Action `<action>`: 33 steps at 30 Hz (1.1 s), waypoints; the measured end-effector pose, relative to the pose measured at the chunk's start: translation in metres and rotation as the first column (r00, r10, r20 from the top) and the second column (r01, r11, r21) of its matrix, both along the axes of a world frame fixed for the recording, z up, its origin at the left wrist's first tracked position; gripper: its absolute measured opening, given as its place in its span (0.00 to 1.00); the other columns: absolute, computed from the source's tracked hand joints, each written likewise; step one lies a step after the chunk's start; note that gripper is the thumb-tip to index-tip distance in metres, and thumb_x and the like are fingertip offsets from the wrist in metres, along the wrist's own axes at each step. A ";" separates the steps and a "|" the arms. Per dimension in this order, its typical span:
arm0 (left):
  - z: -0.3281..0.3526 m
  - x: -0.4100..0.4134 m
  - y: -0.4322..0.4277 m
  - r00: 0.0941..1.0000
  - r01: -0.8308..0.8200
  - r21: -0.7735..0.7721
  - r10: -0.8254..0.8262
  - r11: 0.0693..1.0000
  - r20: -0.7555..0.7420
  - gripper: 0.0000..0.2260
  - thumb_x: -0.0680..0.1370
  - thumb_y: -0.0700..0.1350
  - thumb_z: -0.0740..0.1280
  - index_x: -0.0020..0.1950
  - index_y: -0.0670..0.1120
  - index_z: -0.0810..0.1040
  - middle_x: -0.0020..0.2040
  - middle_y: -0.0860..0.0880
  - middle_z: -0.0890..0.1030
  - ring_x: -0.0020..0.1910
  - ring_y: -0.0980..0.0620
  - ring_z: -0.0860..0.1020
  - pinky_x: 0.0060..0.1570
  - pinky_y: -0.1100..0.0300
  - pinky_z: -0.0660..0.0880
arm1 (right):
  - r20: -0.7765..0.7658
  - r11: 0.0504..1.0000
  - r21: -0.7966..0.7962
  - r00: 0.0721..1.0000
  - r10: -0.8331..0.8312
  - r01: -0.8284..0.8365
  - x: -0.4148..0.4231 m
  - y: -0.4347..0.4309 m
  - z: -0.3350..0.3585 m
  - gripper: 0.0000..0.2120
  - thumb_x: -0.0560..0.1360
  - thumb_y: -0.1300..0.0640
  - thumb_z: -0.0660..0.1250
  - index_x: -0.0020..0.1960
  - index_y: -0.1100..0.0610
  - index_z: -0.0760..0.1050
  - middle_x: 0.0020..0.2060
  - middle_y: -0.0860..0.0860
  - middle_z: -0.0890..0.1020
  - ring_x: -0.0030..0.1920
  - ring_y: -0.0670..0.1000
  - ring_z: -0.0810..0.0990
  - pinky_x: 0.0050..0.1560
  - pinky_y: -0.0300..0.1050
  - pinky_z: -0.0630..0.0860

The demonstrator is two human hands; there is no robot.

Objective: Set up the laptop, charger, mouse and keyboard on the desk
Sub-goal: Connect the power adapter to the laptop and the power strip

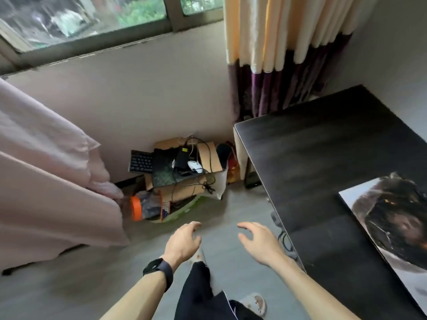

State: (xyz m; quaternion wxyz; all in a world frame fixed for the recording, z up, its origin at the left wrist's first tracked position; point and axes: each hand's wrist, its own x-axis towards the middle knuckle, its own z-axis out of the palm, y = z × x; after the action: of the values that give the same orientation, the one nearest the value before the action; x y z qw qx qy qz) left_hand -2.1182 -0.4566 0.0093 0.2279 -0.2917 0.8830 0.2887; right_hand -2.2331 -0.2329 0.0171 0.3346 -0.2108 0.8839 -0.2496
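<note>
A cardboard box (209, 155) stands on the floor in the corner under the window. On top of it lie a black keyboard (140, 161), a dark laptop (164, 170), a black charger brick (182, 158) with trailing cables, and a white mouse (195, 166). The dark desk (312, 155) stretches along the right side. My left hand (183, 242), with a black watch on its wrist, and my right hand (260, 242) are stretched out over the floor, both empty with relaxed fingers, well short of the box.
A printed mouse mat (390, 225) covers the desk's near right part. A pink cloth (46, 176) hangs at the left. Bags and an orange object (135, 207) sit in front of the box. A curtain (277, 72) hangs behind the desk. Cables (285, 241) dangle by the desk edge.
</note>
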 end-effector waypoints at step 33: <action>-0.195 -0.165 -0.377 0.976 0.197 -0.180 -0.176 0.964 0.127 0.24 0.80 0.49 0.60 0.76 0.49 0.66 0.77 0.44 0.62 0.78 0.43 0.56 0.74 0.45 0.58 | 0.279 0.979 0.126 0.941 -0.193 0.163 -0.178 -0.428 -0.212 0.31 0.77 0.38 0.65 0.75 0.50 0.64 0.66 0.47 0.76 0.67 0.51 0.73 0.63 0.49 0.73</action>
State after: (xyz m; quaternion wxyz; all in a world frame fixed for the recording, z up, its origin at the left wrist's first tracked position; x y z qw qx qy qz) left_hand -2.2834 -0.8333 -0.1854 0.2730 -0.2433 0.9163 0.1634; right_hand -2.4114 -0.6609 -0.1948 0.4465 -0.0740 0.8524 -0.2618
